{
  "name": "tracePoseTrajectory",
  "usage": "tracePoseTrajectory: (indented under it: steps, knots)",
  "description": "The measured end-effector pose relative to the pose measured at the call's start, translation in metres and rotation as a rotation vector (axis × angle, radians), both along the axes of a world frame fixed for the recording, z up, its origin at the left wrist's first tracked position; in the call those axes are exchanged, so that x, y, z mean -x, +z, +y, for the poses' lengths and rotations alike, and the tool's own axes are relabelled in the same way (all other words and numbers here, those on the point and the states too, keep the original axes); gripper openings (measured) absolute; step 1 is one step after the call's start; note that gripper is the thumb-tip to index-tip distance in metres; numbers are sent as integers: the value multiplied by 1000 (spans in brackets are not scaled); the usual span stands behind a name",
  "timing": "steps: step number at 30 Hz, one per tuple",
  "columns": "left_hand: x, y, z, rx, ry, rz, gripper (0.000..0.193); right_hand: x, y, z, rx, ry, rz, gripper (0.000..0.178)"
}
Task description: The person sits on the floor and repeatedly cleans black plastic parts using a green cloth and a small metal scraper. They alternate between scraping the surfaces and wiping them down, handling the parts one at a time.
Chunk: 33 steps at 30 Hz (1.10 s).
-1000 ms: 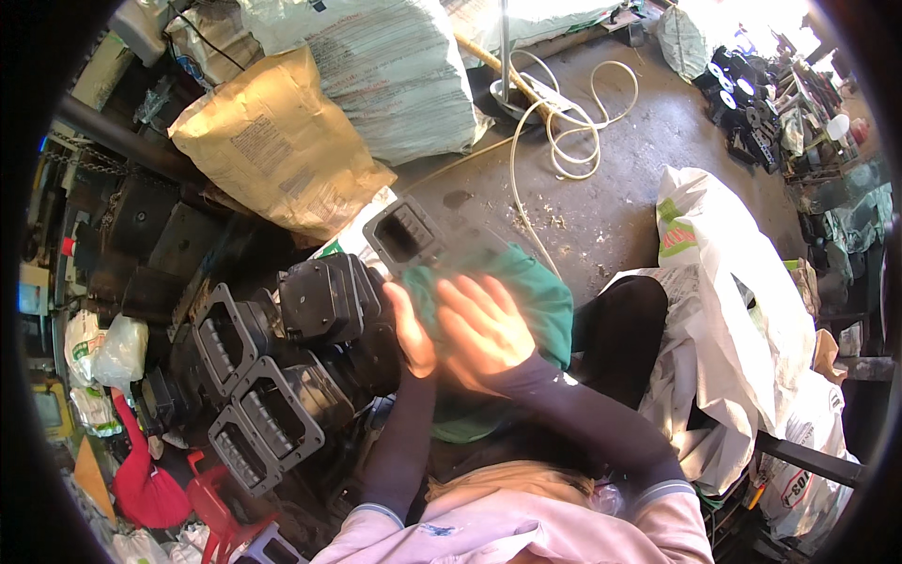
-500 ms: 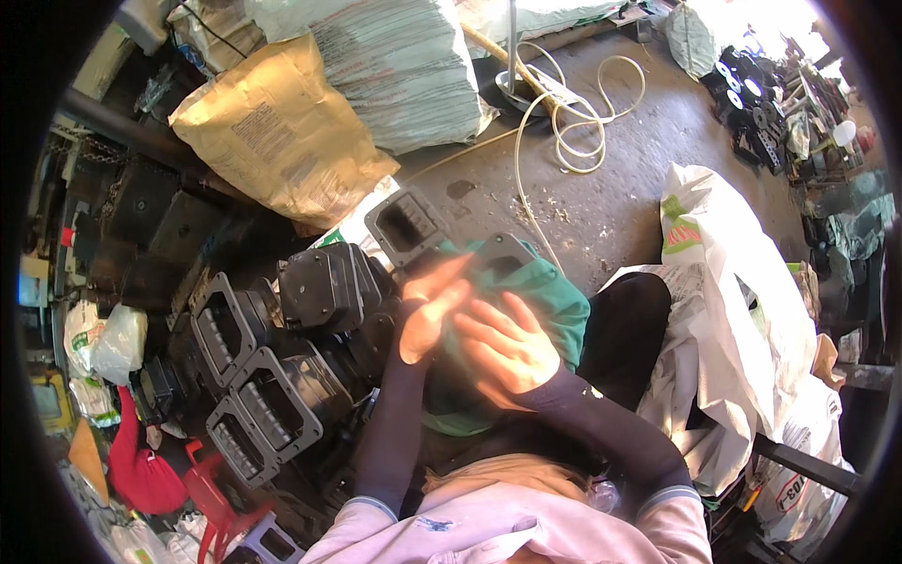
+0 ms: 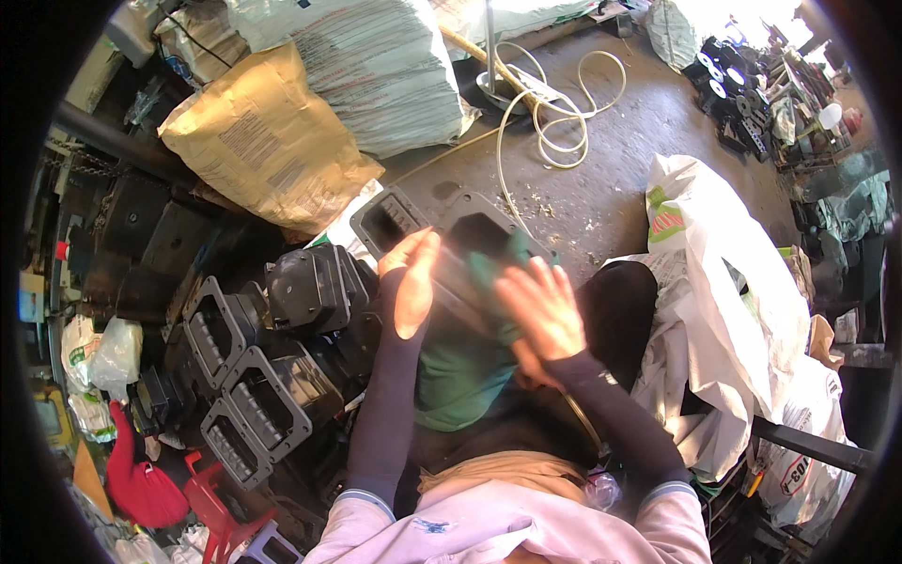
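A grey-rimmed black plastic housing [image 3: 479, 209] stands tilted in front of me, its rectangular opening facing up. My left hand [image 3: 411, 282] is at its left side, fingers stretched out along the edge; whether they press on it I cannot tell. On the right, my right hand [image 3: 547, 308] is smeared by motion, its fingers outstretched beside dark green cloth. That green cloth [image 3: 460, 381] lies over my lap and partly against the housing. Another grey-rimmed housing [image 3: 387, 218] sits just beyond my left hand. A thin tan rod or tube [image 3: 584, 420] shows below my right wrist.
Several matching black housings [image 3: 272, 399] are stacked at my left. A brown paper sack [image 3: 268, 141] and a large pale sack [image 3: 385, 75] lie beyond. Coiled cream hose [image 3: 564, 122] rests on the floor. White sacks [image 3: 714, 310] crowd my right; a red stool [image 3: 216, 508] stands lower left.
My hands have moved apart, the right one to the right. The green cloth has shifted down, uncovering more of the housing's opening. The whole view has shifted slightly.
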<state>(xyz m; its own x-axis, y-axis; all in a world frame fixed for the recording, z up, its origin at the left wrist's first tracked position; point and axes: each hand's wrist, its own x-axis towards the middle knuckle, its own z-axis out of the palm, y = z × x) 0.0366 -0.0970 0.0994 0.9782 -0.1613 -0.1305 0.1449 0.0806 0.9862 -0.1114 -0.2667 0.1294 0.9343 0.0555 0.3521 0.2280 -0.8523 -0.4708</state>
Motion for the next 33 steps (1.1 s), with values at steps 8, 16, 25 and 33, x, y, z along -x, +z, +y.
tracePoseTrajectory:
  steps: [8,16,25,33]
  knots:
    - [-1,-7,3,-117,38,-145,24,12,-23,20,-108,-22,-82,72]
    - [-18,-17,-1,-79,-60,-192,26,-57,-23,-28,-473,-209,-5,54]
    - [18,29,-17,-1080,-97,-841,51,-29,-13,1,-463,-309,-9,54]
    - [25,29,-18,-934,-397,-899,12,-62,-16,-19,-417,-303,243,55]
